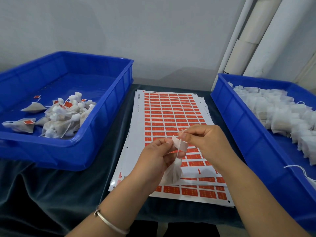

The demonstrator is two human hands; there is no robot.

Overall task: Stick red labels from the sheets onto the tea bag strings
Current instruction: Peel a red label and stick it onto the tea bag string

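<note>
Red label sheets [169, 120] sit stacked in the middle of the table [51, 190], running from the far edge toward the near one, and that's where the work is going on. Both hands are up over the near half of the stack. The left hand [153, 161] is pinching a label [179, 144] between thumb and fingers. It shows its pale back side here, so it looks freshly peeled. The right hand [205, 141] has its fingertips pinched on the string [178, 152] just above that label. The tea bag [172, 173] dangles below on that string, hanging free over the sheets and touching nothing else as far as anyone can tell.

So this looks like the sticking step itself: string laid across the sticky side, label about to be folded shut around it. Whether the glue has already caught the string is too small to tell.

Next move probably calls for keeping the string taut and centred, then pressing the two halves of the label together squarely so the edges line up.

After that the bag likely goes into the left bin [106, 106] at the table's left edge, where the labelled bags [61, 115] are piled. The right bin [239, 117] on the right edge holds the unlabelled bags [277, 115], so plenty left to do.
</note>
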